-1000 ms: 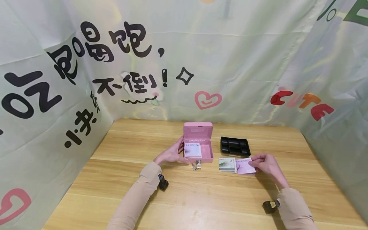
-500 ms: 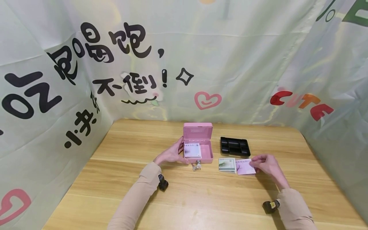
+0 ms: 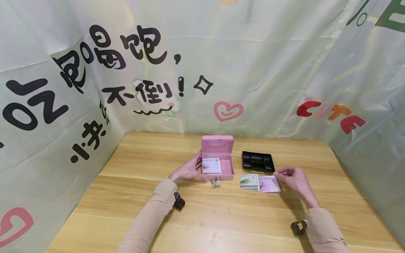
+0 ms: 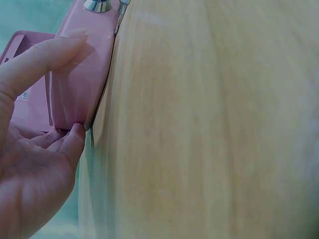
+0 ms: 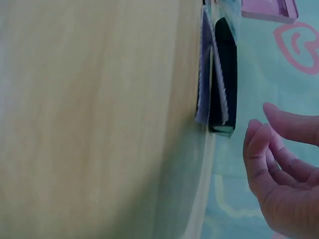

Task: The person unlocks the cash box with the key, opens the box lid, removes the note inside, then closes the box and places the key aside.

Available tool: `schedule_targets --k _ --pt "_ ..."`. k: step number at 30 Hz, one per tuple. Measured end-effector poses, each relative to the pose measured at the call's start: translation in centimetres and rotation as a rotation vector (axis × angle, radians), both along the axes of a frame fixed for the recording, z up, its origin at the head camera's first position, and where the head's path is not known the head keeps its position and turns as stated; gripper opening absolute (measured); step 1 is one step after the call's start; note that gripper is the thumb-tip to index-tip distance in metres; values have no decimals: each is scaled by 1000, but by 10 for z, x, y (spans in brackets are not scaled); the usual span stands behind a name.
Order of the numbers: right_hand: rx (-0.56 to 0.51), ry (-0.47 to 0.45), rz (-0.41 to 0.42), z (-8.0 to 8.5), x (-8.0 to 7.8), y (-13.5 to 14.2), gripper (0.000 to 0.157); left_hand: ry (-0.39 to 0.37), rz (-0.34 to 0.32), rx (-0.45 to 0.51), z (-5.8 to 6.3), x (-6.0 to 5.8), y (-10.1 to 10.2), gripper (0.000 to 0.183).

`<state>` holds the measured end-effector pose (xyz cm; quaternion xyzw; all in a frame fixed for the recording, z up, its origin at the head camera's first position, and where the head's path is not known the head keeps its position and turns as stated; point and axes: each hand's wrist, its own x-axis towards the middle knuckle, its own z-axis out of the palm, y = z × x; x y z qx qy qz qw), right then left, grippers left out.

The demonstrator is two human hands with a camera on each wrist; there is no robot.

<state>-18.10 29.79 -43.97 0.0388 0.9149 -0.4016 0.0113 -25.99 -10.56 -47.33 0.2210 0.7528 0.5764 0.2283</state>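
Observation:
An open pink cash box (image 3: 228,176) stands on the table with folded purple banknotes (image 3: 211,165) in its left part. My left hand (image 3: 188,169) grips the box's left end; in the left wrist view the thumb lies on the front wall and the fingers bend round the side. Right of the box lie folded green banknotes (image 3: 249,181), with folded purple banknotes (image 3: 270,185) beside them. My right hand (image 3: 295,180) is just right of these purple notes. In the right wrist view its fingers are loosely bent, thumb apart from fingertips, holding nothing.
Behind the loose notes sits a black compartment tray (image 3: 257,165). A metal lock (image 3: 218,180) is at the box's front, with small keys (image 3: 213,184) by it on the wooden table (image 3: 227,218). Printed cloth (image 3: 265,70) hangs around the table.
My right hand has let go of the purple banknotes and moved slightly right, away from them. The left hand stays at the cash box.

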Motion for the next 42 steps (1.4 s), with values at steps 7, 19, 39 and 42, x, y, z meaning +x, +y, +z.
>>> schedule_targets --k 7,19,39,42 --pt "-44 67 51 7 0 -12 37 -11 -4 17 0 1 0 128" --pt "-207 123 160 25 -10 -38 34 -9 -6 5 2 2 -1 129" --pt "-289 84 329 34 -38 -100 32 -3 -8 20 -1 -1 -1 129" --pt "-258 69 355 34 -43 -109 32 -1 -13 20 -1 -1 -1 128"
